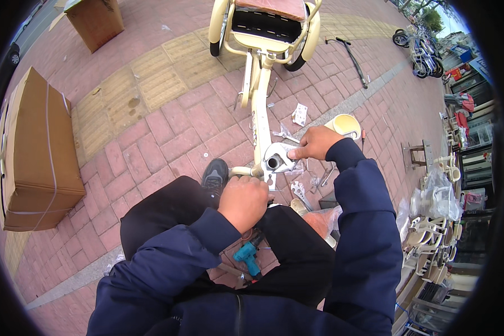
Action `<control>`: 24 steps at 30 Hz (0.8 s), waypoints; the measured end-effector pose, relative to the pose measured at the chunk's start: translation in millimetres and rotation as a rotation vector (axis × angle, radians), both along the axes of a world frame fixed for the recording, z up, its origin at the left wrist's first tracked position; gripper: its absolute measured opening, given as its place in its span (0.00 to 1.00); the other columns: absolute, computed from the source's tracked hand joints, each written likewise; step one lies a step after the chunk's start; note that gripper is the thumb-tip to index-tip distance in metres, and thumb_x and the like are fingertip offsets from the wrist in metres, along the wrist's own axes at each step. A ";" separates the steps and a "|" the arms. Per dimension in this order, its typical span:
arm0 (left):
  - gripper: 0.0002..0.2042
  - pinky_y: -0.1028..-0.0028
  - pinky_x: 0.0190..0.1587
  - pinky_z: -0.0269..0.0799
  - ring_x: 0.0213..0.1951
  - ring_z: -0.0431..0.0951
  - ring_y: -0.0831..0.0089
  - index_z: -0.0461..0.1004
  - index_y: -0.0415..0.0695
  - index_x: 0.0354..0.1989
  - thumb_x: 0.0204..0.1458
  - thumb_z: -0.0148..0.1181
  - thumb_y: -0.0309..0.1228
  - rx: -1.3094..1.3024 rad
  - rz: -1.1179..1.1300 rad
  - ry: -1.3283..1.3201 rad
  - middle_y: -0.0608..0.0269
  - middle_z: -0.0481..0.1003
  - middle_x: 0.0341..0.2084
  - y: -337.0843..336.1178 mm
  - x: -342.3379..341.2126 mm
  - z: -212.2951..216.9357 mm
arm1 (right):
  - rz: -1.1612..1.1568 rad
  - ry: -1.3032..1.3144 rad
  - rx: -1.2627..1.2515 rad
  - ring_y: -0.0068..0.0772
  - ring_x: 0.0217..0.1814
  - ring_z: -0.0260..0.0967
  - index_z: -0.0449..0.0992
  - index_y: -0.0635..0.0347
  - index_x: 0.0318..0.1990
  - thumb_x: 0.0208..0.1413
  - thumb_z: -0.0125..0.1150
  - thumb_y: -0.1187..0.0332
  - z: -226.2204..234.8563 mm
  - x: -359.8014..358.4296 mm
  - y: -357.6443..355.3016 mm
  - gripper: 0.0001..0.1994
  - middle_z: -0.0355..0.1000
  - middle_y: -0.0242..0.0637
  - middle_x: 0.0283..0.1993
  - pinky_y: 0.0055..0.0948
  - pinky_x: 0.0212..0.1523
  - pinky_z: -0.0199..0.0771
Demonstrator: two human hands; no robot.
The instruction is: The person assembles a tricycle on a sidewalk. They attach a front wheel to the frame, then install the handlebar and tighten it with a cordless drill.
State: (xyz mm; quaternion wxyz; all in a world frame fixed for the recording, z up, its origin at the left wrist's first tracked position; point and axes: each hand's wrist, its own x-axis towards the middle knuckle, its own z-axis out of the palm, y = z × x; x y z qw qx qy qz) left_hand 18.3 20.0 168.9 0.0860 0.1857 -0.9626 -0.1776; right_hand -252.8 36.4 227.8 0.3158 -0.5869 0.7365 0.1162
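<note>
Big box: one, brown cardboard, flat-sided, bound with pale straps; well left of the left hand.
Small box: one, cardboard too; farther off, ahead and left of both hands.
Paving: pink rectangular bricks, crossed ahead of the hands by a strip of rough yellow tiles.
Shoe: one in view, dark, just beyond and left of the left hand.
Left hand: clenched, knuckles up, close to the trike's near end; whether it grips anything is hidden.
Drill: one, teal and black, on the ground below the left hand.
Trike: one, cream painted metal, stretching ahead from between the hands; two black-tyred wheels show at its far end, with a smooth reddish pad between.
Tube: one round, dark-mouthed end, between the hands.
Wrench: one, flat silvery metal, its curved head around the tube.
Spanners: at least two, metal, on the bricks nearer than the right hand.
Right hand: grasping the wrench, thumb along it.
Tub: one, round, pale yellow, just beyond and right of the right hand.
Pump: one, slim and black, lying farther ahead.
</note>
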 end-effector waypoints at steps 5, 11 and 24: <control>0.17 0.64 0.37 0.71 0.31 0.78 0.60 0.75 0.42 0.25 0.55 0.61 0.44 0.039 0.009 0.012 0.59 0.75 0.23 -0.3 1.0 8.2 | 0.101 -0.014 0.043 0.52 0.28 0.73 0.81 0.68 0.26 0.43 0.68 0.37 1.7 0.5 -36.3 0.33 0.73 0.51 0.21 0.48 0.33 0.69; 0.30 0.57 0.46 0.73 0.43 0.77 0.51 0.70 0.37 0.53 0.47 0.70 0.45 0.297 0.325 0.146 0.48 0.75 0.40 -10.2 -10.7 15.4 | 0.017 -0.051 0.096 0.52 0.35 0.76 0.83 0.69 0.29 0.40 0.70 0.34 -4.4 -1.0 -35.5 0.36 0.77 0.52 0.28 0.47 0.40 0.72; 0.37 0.56 0.39 0.77 0.36 0.81 0.46 0.65 0.35 0.60 0.41 0.74 0.38 0.447 0.344 0.174 0.42 0.79 0.32 -21.9 -45.8 -1.7 | 0.066 -0.030 0.076 0.50 0.31 0.76 0.82 0.68 0.27 0.35 0.73 0.33 -12.5 -0.7 -39.8 0.37 0.77 0.51 0.26 0.46 0.36 0.73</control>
